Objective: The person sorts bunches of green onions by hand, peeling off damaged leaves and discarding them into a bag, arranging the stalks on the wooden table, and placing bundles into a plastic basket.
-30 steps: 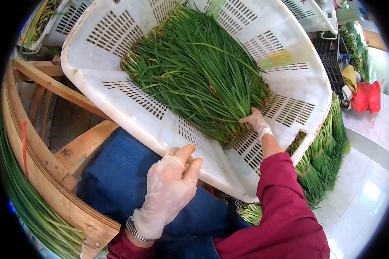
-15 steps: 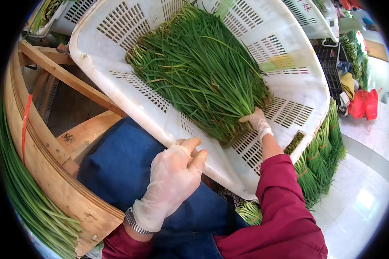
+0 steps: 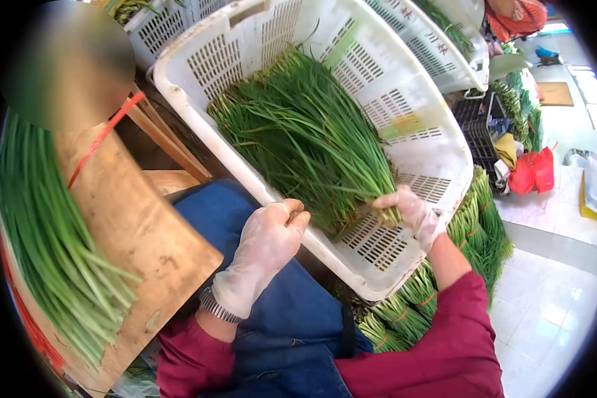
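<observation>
A white slatted plastic basket (image 3: 179, 91) tilts in front of me, with a thick pile of green Chinese chives (image 3: 292, 119) inside. My right hand (image 3: 414, 211), in a translucent glove, is closed round the pale stem ends of a bunch of chives at the basket's right end. The bunch's leaves still lie over the pile. My left hand (image 3: 268, 239), also gloved, hovers by the basket's near rim with fingers curled and thumb against them; nothing shows in it.
On the left, long loose chives (image 3: 60, 245) lie on a wooden board (image 3: 159, 265), near a red strip (image 3: 103, 140). Banded bundles of chives (image 3: 404, 312) sit below the basket at right. Farther right are a black crate (image 3: 474, 126) and a red bag (image 3: 534, 171).
My right hand has closed on the stem ends and raised them slightly from the pile. My left fingers have drawn closer together. The view has shifted left, showing more of the wooden board.
</observation>
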{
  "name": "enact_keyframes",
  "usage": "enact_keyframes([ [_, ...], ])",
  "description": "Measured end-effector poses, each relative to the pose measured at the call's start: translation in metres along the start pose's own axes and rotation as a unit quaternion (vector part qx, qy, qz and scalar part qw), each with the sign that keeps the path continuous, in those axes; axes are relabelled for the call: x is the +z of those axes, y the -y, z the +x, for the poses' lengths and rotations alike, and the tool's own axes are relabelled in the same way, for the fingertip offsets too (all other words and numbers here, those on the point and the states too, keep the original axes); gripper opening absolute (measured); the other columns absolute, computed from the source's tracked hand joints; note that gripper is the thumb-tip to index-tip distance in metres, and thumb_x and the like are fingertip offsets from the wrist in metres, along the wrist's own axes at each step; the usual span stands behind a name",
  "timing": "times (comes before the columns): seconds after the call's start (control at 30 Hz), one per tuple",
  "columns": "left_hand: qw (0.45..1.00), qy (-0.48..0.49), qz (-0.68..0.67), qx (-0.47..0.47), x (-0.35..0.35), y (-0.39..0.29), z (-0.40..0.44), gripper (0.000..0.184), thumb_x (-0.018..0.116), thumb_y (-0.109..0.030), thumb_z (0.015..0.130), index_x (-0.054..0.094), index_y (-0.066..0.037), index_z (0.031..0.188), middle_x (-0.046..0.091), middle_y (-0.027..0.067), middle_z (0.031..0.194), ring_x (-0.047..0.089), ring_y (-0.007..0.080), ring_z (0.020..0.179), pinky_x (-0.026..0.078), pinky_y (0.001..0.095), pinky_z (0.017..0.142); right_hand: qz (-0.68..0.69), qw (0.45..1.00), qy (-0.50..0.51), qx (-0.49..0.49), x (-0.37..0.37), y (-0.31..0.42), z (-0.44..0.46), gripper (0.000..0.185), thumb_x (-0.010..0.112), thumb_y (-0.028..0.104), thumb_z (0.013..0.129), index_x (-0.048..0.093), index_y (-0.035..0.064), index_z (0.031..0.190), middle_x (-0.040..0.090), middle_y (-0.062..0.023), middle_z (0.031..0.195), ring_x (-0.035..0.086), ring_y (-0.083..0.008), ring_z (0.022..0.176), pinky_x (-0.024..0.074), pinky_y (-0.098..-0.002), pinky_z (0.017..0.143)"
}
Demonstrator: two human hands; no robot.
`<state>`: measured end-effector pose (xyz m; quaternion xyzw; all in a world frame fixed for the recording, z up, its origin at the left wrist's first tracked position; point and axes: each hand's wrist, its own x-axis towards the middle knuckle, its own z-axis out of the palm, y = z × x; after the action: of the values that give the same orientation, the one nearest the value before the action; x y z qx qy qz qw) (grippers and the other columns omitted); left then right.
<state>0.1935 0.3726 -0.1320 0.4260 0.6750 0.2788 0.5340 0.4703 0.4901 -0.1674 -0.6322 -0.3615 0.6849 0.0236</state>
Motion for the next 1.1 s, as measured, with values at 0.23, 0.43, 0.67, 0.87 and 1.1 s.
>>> enact_keyframes([
  [0.23,0.998,-0.001,-0.004,0.063,0.002,0.013,-0.024,0.027,0.054,-0.018,0.085,0.061,0.001,0.103,0.064,0.0125,0.085,0.06,0.0196,0.072,0.048,0.029,0.067,0.084,0.991,-0.07,-0.071,0.033,-0.003,-0.138,0.035,0.067,0.009,0.068,0.054,-0.0057,0.098,0.061,-0.0133,0.077,0.059,-0.0216,0.057,0.0521,-0.0329,0.05],
  [0.43,0.994,0.01,-0.007,0.111,-0.007,-0.017,-0.089,0.029,0.054,-0.016,0.085,0.06,0.003,0.106,0.065,0.0104,0.081,0.062,0.0148,0.067,0.049,0.0261,0.064,0.122,0.967,-0.099,-0.202,0.049,0.012,-0.236,0.041,0.06,0.006,0.067,0.047,-0.0033,0.106,0.06,-0.0146,0.077,0.059,-0.0228,0.054,0.051,-0.0321,0.046],
  [0.67,0.972,0.063,-0.074,0.213,-0.032,-0.088,-0.205,0.039,0.06,-0.024,0.085,0.056,0.001,0.115,0.065,0.0115,0.096,0.061,0.0164,0.089,0.048,0.0275,0.077,0.075,0.899,-0.016,-0.432,0.106,0.067,-0.327,0.042,0.071,0.007,0.059,0.057,-0.0062,0.097,0.062,-0.0116,0.079,0.06,-0.0178,0.06,0.05,-0.0285,0.054],
  [0.87,0.902,-0.051,-0.227,0.363,-0.072,-0.102,-0.31,0.063,0.068,-0.013,0.072,0.043,0.003,0.128,0.051,0.0139,0.123,0.051,0.021,0.109,0.044,0.0318,0.087,-0.216,0.723,0.165,-0.636,0.217,0.112,-0.384,0.039,0.07,0.01,0.067,0.055,-0.002,0.101,0.063,-0.0081,0.078,0.059,-0.0135,0.06,0.0456,-0.0262,0.045],
  [1.1,0.609,-0.322,-0.529,0.495,-0.095,0.034,-0.427,0.05,0.055,-0.02,0.083,0.043,0.002,0.126,0.045,0.0158,0.13,0.042,0.0296,0.12,0.029,0.0452,0.103,-0.312,0.293,0.173,-0.887,0.469,0.037,-0.373,0.02,0.062,0.019,0.069,0.052,0.0042,0.079,0.055,-0.012,0.062,0.057,-0.0286,0.053,0.0431,-0.0382,0.046],
])
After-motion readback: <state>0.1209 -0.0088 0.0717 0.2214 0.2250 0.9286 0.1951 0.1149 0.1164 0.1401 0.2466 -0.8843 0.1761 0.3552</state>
